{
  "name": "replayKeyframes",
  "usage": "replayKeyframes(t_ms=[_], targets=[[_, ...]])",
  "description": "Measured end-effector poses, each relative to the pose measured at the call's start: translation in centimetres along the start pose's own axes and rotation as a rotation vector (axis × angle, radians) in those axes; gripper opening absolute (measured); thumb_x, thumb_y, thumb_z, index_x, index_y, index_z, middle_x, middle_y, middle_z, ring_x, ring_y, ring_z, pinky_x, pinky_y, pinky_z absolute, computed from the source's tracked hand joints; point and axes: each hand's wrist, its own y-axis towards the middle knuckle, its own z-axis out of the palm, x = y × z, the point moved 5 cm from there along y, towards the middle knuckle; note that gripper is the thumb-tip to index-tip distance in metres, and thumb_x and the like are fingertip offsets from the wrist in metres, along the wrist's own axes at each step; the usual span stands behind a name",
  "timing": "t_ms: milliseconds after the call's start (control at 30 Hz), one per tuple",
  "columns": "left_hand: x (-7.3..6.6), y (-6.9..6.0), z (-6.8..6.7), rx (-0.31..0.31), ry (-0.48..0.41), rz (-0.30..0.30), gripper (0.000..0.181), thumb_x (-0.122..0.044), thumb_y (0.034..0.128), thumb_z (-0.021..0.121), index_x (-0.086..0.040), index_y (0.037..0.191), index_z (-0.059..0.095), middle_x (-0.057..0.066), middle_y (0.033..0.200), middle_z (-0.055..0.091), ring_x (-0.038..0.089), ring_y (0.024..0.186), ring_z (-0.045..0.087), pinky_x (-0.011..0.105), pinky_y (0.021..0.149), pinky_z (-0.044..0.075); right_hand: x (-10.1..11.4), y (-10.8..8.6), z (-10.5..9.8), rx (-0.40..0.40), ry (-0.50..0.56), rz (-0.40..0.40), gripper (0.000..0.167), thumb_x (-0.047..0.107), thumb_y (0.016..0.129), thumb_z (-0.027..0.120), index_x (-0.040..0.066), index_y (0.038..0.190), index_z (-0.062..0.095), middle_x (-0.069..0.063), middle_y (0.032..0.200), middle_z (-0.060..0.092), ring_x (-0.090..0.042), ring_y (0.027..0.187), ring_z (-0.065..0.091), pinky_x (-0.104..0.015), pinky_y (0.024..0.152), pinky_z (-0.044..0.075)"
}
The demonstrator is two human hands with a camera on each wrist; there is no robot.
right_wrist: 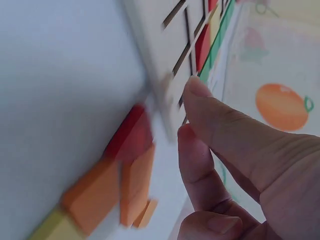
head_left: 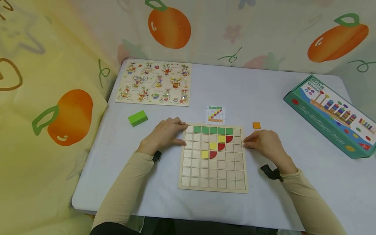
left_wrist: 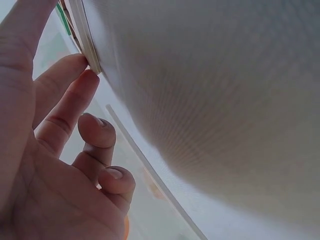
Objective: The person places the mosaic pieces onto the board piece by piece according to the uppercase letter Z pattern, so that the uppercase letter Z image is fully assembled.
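A wooden grid board [head_left: 214,173] lies before me, with a row of green squares [head_left: 212,130], yellow squares [head_left: 212,146] and red quarter-round pieces [head_left: 221,147] in its cells. My left hand [head_left: 164,135] touches the board's left edge near its far corner, fingers spread; in the left wrist view two fingertips meet the board's corner. My right hand [head_left: 268,147] is at the right edge, where thumb and forefinger pinch the rim. Beside it, the right wrist view shows a red piece [right_wrist: 131,134], orange pieces [right_wrist: 92,195] and a yellow piece [right_wrist: 57,227] on the table, mostly hidden in the head view.
A pattern card [head_left: 215,115] lies just beyond the board. One orange square [head_left: 257,125] sits past my right hand. A green block [head_left: 138,118] and a picture puzzle board [head_left: 152,83] are at the left. The green game box [head_left: 332,116] stands far right, on the white-covered table [head_left: 223,88].
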Motion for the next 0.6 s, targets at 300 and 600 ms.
replayKeyframes(t_ms=[300, 600], targets=[[0.1, 0.0, 0.0, -0.002, -0.001, -0.006, 0.075, -0.049, 0.0820, 0.083, -0.014, 0.145, 0.061, 0.005, 0.143, 0.064, 0.031, 0.122, 0.061, 0.049, 0.097, 0.051, -2.1, -0.5, -0.5, 0.049, -0.053, 0.083, 0.035, 0.033, 0.083, 0.086, 0.005, 0.104, 0.082, -0.019, 0.104, 0.079, -0.032, 0.081, 0.064, -0.037, 0.070, 0.041], [0.0, 0.0, 0.0, 0.006, -0.011, -0.006, 0.075, -0.049, 0.0817, 0.083, -0.015, 0.145, 0.061, 0.005, 0.142, 0.063, 0.031, 0.123, 0.061, 0.049, 0.098, 0.051, -1.1, -0.3, -0.1, 0.008, -0.105, 0.009, 0.024, 0.022, 0.081, 0.086, 0.008, 0.101, 0.082, -0.012, 0.095, 0.081, -0.035, 0.087, 0.071, -0.046, 0.075, 0.041]])
